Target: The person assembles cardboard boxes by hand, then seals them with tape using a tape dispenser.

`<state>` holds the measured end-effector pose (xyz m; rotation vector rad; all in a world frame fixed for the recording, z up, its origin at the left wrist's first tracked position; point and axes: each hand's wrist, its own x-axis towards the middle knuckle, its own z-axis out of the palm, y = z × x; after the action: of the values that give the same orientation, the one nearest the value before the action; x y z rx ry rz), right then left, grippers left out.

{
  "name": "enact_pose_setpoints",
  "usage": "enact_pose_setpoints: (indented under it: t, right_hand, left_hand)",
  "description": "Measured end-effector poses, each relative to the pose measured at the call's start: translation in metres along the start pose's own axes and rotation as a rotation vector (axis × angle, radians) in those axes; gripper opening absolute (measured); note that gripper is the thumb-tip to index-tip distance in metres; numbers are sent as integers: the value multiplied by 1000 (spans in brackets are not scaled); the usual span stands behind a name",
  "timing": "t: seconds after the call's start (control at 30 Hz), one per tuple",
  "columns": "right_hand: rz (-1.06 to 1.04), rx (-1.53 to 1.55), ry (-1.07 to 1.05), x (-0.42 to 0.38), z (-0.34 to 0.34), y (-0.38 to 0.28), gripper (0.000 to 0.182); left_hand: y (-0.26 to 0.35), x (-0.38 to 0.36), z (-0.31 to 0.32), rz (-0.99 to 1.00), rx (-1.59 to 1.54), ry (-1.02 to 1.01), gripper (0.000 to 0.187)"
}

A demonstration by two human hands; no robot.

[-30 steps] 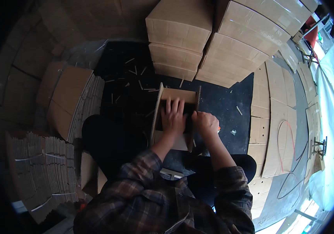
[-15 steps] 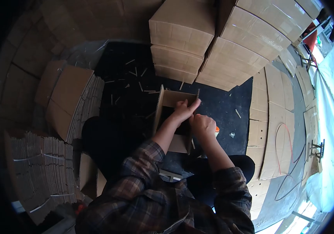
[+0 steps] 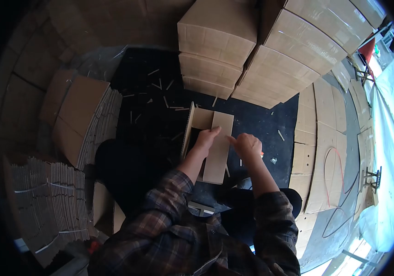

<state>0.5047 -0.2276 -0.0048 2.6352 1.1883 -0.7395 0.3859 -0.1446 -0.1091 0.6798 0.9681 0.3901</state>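
An open cardboard box (image 3: 217,161) stands in front of me between my knees, its right-hand flap folded inward over the opening. My left hand (image 3: 206,139) grips this flap at its inner edge, with the thumb on top and the other fingers mostly hidden. My right hand (image 3: 247,146) is just off the box's right side, its fingers curled and its thumb pointing at the flap. A small orange and white thing (image 3: 262,155) peeks out beside the right wrist; I cannot tell whether the hand holds it.
Tall stacked cartons (image 3: 217,41) rise behind the box, with more cartons (image 3: 298,50) to the right. Flattened cardboard bundles (image 3: 50,198) lie on the left. Cardboard strips litter the dark mat (image 3: 261,124). Flat sheets (image 3: 328,138) and a cable (image 3: 337,221) lie on the right.
The right flap has gone from upright to folded inward. My right hand has moved away to the right, and my left hand has shifted slightly left and down onto the flap's inner edge.
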Motion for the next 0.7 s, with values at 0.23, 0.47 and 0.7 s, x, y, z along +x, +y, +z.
enact_pose_setpoints:
  t: [0.23,0.47,0.7]
  right_hand:
    - [-39,65,-57,28,32,-3,59]
    - [-104,118,-120,26,23,-6,55]
    - [-119,93,-174,24,14,-5,57]
  left_hand:
    - [50,-63,5,411,1265,129,41]
    - [46,-86,-75,770,779,113,59]
    - [2,-75,-24,688,1256,270,63]
